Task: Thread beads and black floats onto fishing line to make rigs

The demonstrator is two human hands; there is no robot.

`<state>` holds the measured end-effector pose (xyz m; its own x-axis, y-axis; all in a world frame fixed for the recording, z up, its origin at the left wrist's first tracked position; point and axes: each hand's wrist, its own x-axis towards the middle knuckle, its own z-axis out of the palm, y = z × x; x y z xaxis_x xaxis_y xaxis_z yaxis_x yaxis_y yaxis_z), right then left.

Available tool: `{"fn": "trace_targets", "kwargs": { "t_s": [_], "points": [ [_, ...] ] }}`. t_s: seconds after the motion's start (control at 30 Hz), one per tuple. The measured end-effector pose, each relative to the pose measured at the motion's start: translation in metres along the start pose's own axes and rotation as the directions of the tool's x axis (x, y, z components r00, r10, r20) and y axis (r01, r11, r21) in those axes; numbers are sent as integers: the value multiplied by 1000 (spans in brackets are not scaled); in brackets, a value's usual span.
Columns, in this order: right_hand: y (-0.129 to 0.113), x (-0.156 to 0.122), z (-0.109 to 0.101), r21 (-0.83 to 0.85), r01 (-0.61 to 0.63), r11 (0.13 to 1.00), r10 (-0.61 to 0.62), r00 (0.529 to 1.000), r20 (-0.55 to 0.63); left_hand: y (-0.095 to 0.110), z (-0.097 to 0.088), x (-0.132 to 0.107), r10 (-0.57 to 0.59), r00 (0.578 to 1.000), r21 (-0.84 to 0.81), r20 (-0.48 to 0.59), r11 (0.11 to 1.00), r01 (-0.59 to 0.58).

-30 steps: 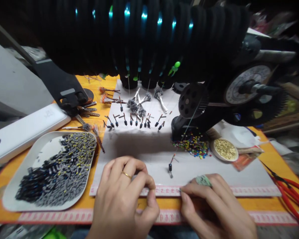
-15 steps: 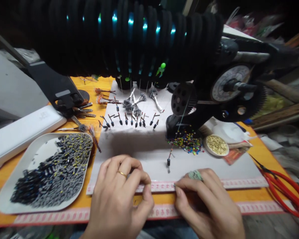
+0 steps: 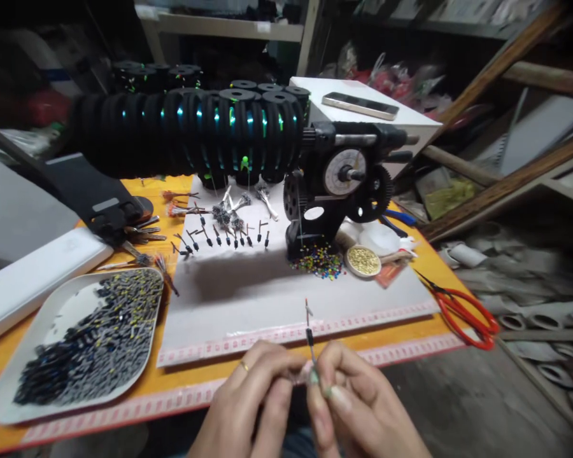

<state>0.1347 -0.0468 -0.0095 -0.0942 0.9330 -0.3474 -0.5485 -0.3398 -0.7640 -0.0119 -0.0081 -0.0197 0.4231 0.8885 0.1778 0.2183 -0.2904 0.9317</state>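
My left hand (image 3: 255,397), with a gold ring, is in front of the board's near edge, its fingers curled and thumb and forefinger pressed together. Touching or almost touching it is my right hand (image 3: 358,401), also closed in a pinch, with green wrap around a finger. Just above the fingertips stands a small black-sleeved piece (image 3: 309,337) with a thin grey stem and an orange tip. Its lower end runs down to the fingers. What each pinch holds is too small to make out. Behind lies a white board (image 3: 248,299) with a pink measuring tape (image 3: 267,334) along its edge.
A black geared spool machine (image 3: 186,137) spans the back. On the left sits a white tray (image 3: 76,296) of black and grey pieces. Coloured beads (image 3: 318,261), a dish of gold bits (image 3: 363,261) and red-handled scissors (image 3: 463,312) lie right. Several black-sleeved pieces (image 3: 228,240) hang mid-board.
The view has shifted and shows more of the room behind. My hands, apart over the tape before, have come together nearer the table edge. The black-sleeved piece is now at my fingertips.
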Motion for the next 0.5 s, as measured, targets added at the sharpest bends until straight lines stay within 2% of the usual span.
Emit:
{"fn": "trace_targets", "kwargs": {
  "t_s": [0.07,0.13,0.17,0.23,0.3,0.33,0.43,0.5],
  "points": [
    [0,-4,3,-11,-1,1000,1,1000,-3,6,1,9,-50,999,-164,-16,985,47],
    [1,-7,4,-20,2,1000,-3,1000,-20,14,4,18,-156,986,-383,60,908,167],
    [1,-8,5,-20,2,1000,-2,1000,-27,17,6,22,-223,966,-503,132,825,259],
    [3,-10,4,-38,7,999,-9,999,-37,22,10,28,-338,906,-681,254,603,416],
    [4,-11,3,-77,12,997,-15,999,-39,26,14,32,-395,872,-779,290,431,455],
    [5,-12,2,-100,16,995,-20,999,-42,26,16,33,-409,869,-808,280,388,443],
    [6,-12,1,-130,28,991,-35,998,-51,25,17,31,-425,867,-828,261,364,427],
    [6,-12,0,-114,40,993,-47,997,-55,23,16,27,-404,888,-791,221,458,406]
  ]
}}
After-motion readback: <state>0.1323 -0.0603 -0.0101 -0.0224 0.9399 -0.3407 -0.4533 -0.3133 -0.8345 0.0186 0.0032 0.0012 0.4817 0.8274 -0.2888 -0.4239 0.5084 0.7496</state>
